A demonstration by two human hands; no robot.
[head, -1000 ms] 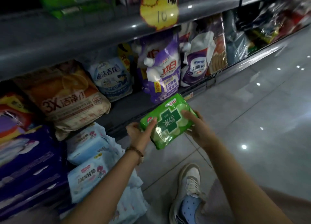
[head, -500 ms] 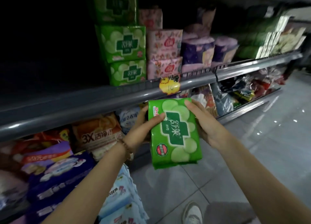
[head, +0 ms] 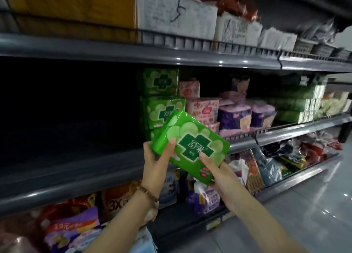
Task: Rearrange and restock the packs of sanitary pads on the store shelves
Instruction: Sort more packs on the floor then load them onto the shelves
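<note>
A bright green pack of sanitary pads [head: 192, 136] with a dark green cross is held tilted in front of the middle shelf. My left hand [head: 156, 161] grips its lower left end, thumb on the front. My right hand [head: 219, 173] holds its lower right end, thumb pressed on the face. Just behind it, a stack of matching green packs [head: 161, 100] stands on the middle shelf [head: 285, 134], with pink packs [head: 202, 108] and purple packs [head: 234, 119] to the right.
The middle shelf left of the green stack is dark. Cardboard and white boxes [head: 175, 11] line the top shelf. Detergent bags [head: 70, 228] and snack packs [head: 253, 171] fill the bottom shelf. Grey floor tiles [head: 314, 205] lie at right.
Both hands have raised the green pack from near the floor to the middle shelf level and tilted it. The view has swung up from the bottom shelf to the upper shelves.
</note>
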